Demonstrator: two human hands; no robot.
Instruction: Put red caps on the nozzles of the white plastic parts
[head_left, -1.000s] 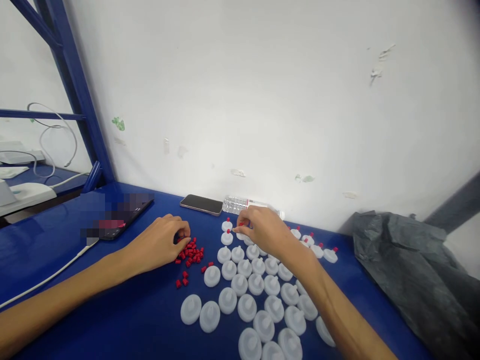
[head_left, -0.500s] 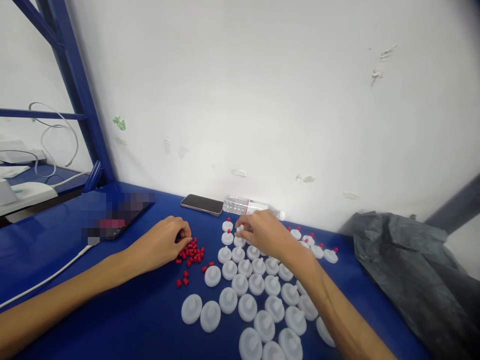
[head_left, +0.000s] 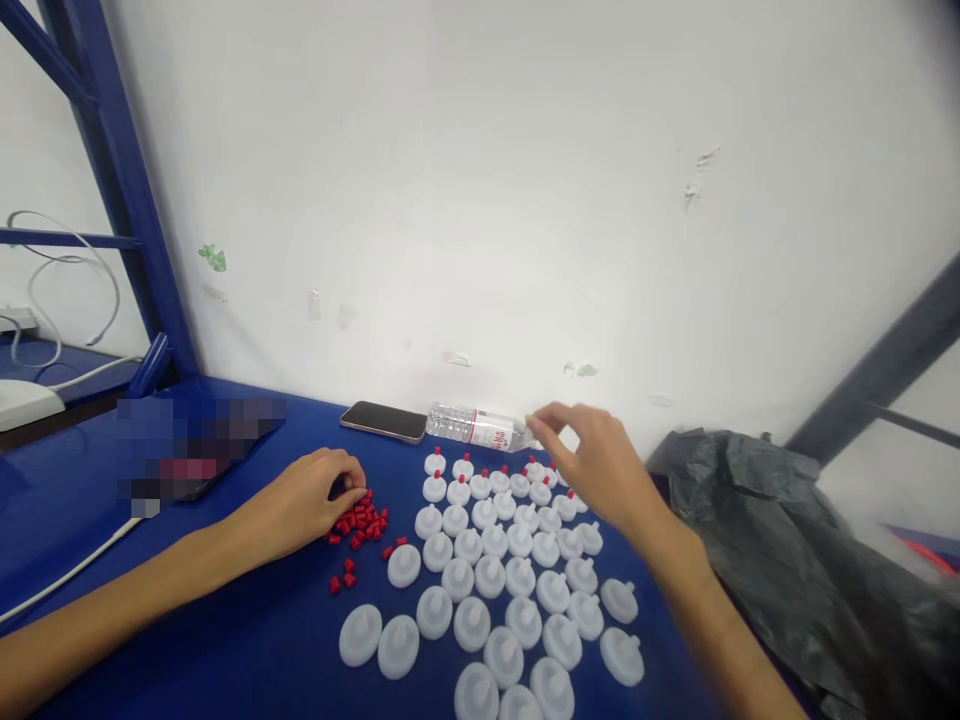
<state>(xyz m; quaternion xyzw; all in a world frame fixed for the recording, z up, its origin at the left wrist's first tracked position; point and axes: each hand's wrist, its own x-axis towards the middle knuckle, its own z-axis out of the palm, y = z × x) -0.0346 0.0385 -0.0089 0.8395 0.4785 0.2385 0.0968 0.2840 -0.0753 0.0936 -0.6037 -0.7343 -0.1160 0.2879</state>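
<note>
Only rear white plastic discs wore red plastic caps.
I couldn't tell if my left hand or right hand gripped anything.

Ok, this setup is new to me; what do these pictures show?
No machine here: these are a person's two bare hands, seen from a camera on that person's head, looking forward and down. The left hand is at a pile of small red pieces on a blue table. Nearby sit many white discs with raised tips, some at the back topped with red. The right hand is near a clear bottle lying beside a phone. Whether either hand holds anything, I cannot tell.
</note>
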